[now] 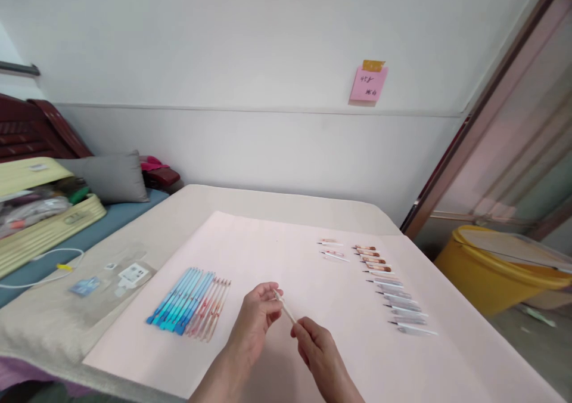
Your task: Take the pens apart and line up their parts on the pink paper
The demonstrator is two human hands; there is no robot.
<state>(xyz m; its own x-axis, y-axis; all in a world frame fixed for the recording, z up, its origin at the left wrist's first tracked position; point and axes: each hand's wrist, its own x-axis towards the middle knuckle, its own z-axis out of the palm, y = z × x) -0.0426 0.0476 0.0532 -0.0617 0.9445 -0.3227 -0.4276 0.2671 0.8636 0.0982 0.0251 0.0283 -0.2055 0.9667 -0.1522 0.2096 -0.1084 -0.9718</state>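
A slim whitish pen-like stick (pixel 287 311) slants between my two hands above the table. My left hand (pixel 258 312) has its fingers closed around the upper end. The lower end sits in my right hand (pixel 318 350), pinched between thumb and fingers. To the left of my hands lies a row of blue pens (pixel 181 300), shading from dark to light. Beside them are several clear-and-reddish pens (pixel 208 309). On the right, a column of dark-tipped refills and barrel parts (pixel 395 298) is laid out, with brown-marked pieces (pixel 375 260) at its far end. A few thin parts (pixel 333 253) lie just left of that column.
A pale pink sheet (pixel 277 242) covers much of the table. Clear plastic packaging (pixel 134 273) lies at the left, near a white cable (pixel 49 281). Beyond are a yellow box (pixel 58 236) and a grey pillow (pixel 118 178). A yellow bin (pixel 473 266) stands at the right.
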